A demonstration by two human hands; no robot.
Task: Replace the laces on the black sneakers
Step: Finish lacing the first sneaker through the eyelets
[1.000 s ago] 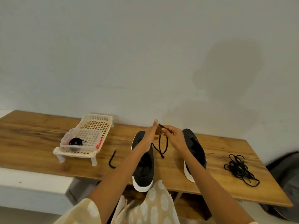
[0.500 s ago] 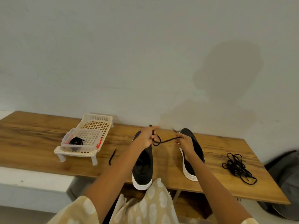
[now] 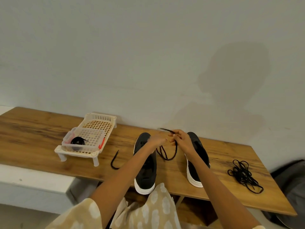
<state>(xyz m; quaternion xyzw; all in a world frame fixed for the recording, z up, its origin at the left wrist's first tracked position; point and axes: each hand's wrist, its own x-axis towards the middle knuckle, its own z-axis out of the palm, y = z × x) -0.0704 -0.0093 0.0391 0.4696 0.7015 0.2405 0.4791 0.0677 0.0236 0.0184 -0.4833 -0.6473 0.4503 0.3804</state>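
**Desk:** Sneakers [image 3: 146, 164] stand side by side on the wooden bench [image 3: 33, 134], toes toward the wall. What's the step?

**Photographer:** Sorting one black lace [image 3: 166, 152] above the gap between them. The right hand [image 3: 180, 141] pinches it near one end; loops hang to the bench at 6 o'clock of that hand.

**Desk:** And the left hand [image 3: 156, 142]?

**Photographer:** Blurred. Fingers reach toward the lace at 3 o'clock; whether they grip it, I cannot tell.

**Desk:** How to do it well?

**Photographer:** I'd judge: find both tips, run the lace out straight so the loops don't knot, then match the ends before the first eyelets.

**Desk:** Other laces?

**Photographer:** A tangled bundle [image 3: 244, 176] at 3 o'clock of the shoes, a short piece [image 3: 114, 160] at 9, a coil [image 3: 77, 141] in the white basket [image 3: 100, 121].
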